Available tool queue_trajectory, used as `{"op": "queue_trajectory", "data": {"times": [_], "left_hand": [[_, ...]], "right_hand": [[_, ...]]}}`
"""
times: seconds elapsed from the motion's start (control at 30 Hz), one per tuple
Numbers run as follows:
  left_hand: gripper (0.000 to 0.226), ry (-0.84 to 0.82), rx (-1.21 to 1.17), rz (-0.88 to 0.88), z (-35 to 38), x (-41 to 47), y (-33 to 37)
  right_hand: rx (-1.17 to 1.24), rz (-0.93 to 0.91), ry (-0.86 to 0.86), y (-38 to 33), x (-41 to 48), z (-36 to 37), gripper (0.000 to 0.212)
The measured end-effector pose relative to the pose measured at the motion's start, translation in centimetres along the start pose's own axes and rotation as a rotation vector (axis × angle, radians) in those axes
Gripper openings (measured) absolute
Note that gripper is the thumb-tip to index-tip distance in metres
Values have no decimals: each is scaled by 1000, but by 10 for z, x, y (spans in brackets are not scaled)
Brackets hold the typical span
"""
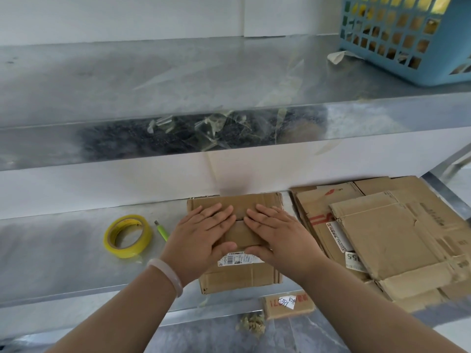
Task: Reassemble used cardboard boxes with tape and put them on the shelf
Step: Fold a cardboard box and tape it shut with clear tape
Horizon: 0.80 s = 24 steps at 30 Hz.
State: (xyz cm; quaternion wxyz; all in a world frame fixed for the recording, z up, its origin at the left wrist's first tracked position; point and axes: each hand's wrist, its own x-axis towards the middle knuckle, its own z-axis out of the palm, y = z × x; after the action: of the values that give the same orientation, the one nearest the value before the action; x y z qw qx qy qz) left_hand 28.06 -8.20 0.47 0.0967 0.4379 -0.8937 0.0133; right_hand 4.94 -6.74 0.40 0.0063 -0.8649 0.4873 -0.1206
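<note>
Both forearms reach toward twelve o'clock, where the left hand [204,231] and right hand [275,233] lie flat, fingers spread, pressing down the flaps of the box [239,276] on the lower shelf [63,250]. Its seam runs nine to three under the fingertips. The tape roll [139,247] sits at nine o'clock, nearer the left hand; flattened cardboard [382,238] lies at three.

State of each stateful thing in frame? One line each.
cardboard box: flaps folded closed, on the lower shelf.
left hand: open, flat on the box top.
right hand: open, flat on the box top.
tape roll: lying flat, untouched.
green cutter: lying beside the roll, untouched.
flattened boxes: stacked, unassembled.
blue basket: upright on upper shelf.
</note>
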Motion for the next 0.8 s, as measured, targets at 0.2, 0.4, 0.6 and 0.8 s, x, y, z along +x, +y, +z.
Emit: {"op": "queue_trajectory", "data": {"times": [0.2, 0.4, 0.6, 0.8], "left_hand": [[91, -69, -109, -88, -16, 13, -6], [109, -142, -155, -158, -11, 16, -10], [89, -112, -142, -119, -14, 15, -8], [62, -99, -83, -72, -10, 12, -8]], "right_hand": [[-11, 5, -63, 18, 9, -20, 98], [102, 46, -165, 25, 12, -12, 112], [-72, -18, -87, 22, 9, -9, 88], [-122, -29, -71, 17, 3, -1, 74]]}}
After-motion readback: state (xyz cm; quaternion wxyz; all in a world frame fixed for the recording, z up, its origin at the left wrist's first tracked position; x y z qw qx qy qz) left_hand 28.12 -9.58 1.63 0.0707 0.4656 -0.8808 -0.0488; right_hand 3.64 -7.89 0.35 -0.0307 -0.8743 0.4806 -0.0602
